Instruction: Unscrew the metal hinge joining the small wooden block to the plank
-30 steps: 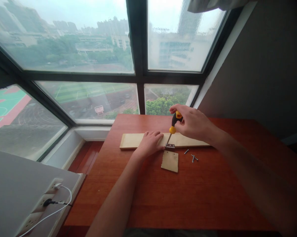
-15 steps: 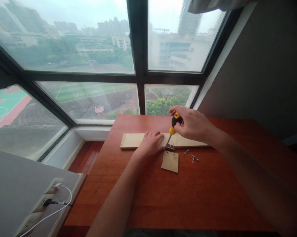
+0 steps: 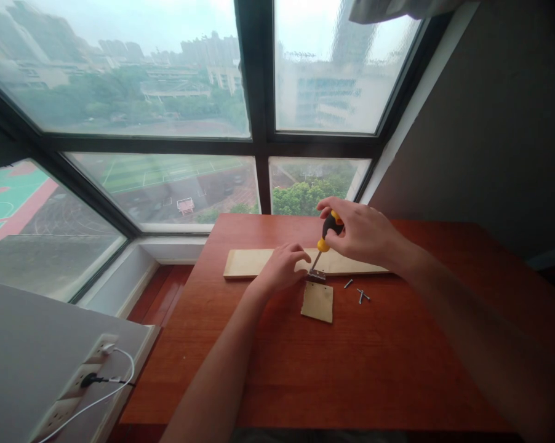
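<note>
A long pale wooden board (image 3: pixel 245 263) lies across the far part of the red-brown table (image 3: pixel 333 369). My left hand (image 3: pixel 280 268) rests on the board with its fingers curled, next to a small metal hinge (image 3: pixel 317 276). My right hand (image 3: pixel 360 232) grips the black and yellow handle of a screwdriver (image 3: pixel 326 237), whose tip stands on the hinge. A small square wooden piece (image 3: pixel 317 301) lies just in front of the hinge.
Several loose screws (image 3: pixel 358 290) lie on the table right of the hinge. Large windows rise behind the table's far edge. A grey wall runs along the right. At the lower left, a white power strip (image 3: pixel 81 384) holds a plug and a white cable.
My left hand's fingers have curled up from lying flat on the board. My right hand has turned slightly on the screwdriver handle. The wooden pieces and screws have not moved.
</note>
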### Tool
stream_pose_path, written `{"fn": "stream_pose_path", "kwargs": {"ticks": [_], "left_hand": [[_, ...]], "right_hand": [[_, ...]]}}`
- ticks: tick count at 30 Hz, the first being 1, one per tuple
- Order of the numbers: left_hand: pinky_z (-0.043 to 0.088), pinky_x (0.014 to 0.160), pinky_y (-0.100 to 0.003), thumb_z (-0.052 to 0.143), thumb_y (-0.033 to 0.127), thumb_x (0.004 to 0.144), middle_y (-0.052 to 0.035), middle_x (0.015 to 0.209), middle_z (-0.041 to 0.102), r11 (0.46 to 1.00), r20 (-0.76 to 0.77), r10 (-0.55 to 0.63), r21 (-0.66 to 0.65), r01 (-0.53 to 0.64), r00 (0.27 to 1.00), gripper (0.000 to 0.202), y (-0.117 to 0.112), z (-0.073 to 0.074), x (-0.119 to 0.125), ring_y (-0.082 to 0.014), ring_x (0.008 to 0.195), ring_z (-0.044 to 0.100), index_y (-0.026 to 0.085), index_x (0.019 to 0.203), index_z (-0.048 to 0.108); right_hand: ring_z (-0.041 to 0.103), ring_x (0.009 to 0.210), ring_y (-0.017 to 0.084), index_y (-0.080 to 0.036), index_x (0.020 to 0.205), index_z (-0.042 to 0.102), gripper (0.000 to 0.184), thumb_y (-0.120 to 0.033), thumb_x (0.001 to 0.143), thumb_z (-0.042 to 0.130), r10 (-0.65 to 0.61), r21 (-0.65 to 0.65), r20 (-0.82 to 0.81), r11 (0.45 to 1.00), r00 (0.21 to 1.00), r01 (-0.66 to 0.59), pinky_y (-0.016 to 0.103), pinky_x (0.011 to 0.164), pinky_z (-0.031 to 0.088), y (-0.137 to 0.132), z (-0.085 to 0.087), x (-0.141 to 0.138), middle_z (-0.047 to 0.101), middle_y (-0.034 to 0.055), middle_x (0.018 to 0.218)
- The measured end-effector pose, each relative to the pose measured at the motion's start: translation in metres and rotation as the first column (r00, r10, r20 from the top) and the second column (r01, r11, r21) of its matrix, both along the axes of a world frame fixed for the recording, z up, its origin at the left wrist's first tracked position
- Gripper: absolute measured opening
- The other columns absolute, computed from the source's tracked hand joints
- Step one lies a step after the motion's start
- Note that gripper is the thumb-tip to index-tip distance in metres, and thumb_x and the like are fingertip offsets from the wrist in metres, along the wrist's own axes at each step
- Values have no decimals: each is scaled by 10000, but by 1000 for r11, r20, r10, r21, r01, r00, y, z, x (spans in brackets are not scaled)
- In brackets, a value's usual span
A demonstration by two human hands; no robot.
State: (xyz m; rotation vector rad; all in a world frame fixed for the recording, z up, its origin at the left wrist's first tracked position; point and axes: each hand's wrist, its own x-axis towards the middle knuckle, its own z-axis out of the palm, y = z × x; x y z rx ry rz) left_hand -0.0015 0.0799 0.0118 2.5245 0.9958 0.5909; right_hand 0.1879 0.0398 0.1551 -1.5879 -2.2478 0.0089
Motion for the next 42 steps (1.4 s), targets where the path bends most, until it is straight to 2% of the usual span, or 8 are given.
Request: {"fn": "stream_pose_path", "kwargs": {"ticks": [4,8,12,16,22,27,33,42], "left_hand": [[487,750,-288,577,191,815,-35,912,664,994,10,19,-110,-18,1000,139,-1,-5,4,-177,794,620,221,879,697],[470,700,-260,546,157,817,-27,837,666,995,25,20,-103,-17,1000,163,0,-12,8,-154,721,609,206,827,701],[459,686,-240,560,140,800,-26,823,673,994,56,21,-112,-15,998,159,1,-15,10,-147,720,608,195,818,708],[449,683,-226,565,128,790,-32,822,681,991,72,27,-135,-17,997,166,2,-16,11,-143,724,612,186,817,718],[438,673,-224,546,126,786,-33,823,682,990,71,28,-136,-18,997,195,1,-17,11,-142,712,606,189,822,727],[428,661,-226,566,153,781,-28,813,674,990,63,30,-139,-21,998,170,2,-17,11,-140,696,592,186,835,724],[394,614,-225,571,168,787,-20,779,648,993,42,54,-108,-49,998,134,0,-17,14,-135,664,563,190,753,699],[432,674,-222,585,121,760,-18,832,670,982,146,50,-188,-22,988,168,2,-21,13,-135,712,586,191,841,715]], "right_hand": [[637,811,183,-233,1146,575,336,-289,816,540,17,-14,-25,1000,1000,-18,295,642,424,-2,2,0,677,38,1144],[638,792,220,-250,1080,614,335,-493,882,495,-86,46,33,995,996,85,308,581,376,0,-1,-2,713,33,968],[636,780,212,-252,1107,604,281,-365,869,506,-59,48,31,997,998,58,308,604,373,1,-3,-2,711,22,940],[628,804,200,-229,1129,583,358,-258,773,559,7,37,-15,999,1000,-7,295,626,389,2,-4,0,701,19,977],[589,710,176,-237,1041,612,295,-265,750,577,18,66,-54,998,998,-14,289,606,388,1,-5,1,683,-2,865],[595,707,167,-226,1016,620,265,-253,758,563,6,92,-115,996,993,5,288,631,404,0,2,0,684,0,860],[604,737,176,-232,1024,625,268,-257,767,556,-9,83,-85,996,996,16,293,642,410,0,3,3,692,3,885],[605,737,177,-239,1005,630,249,-258,763,571,-28,79,-64,996,998,33,290,626,404,-1,1,8,693,0,877]]}}
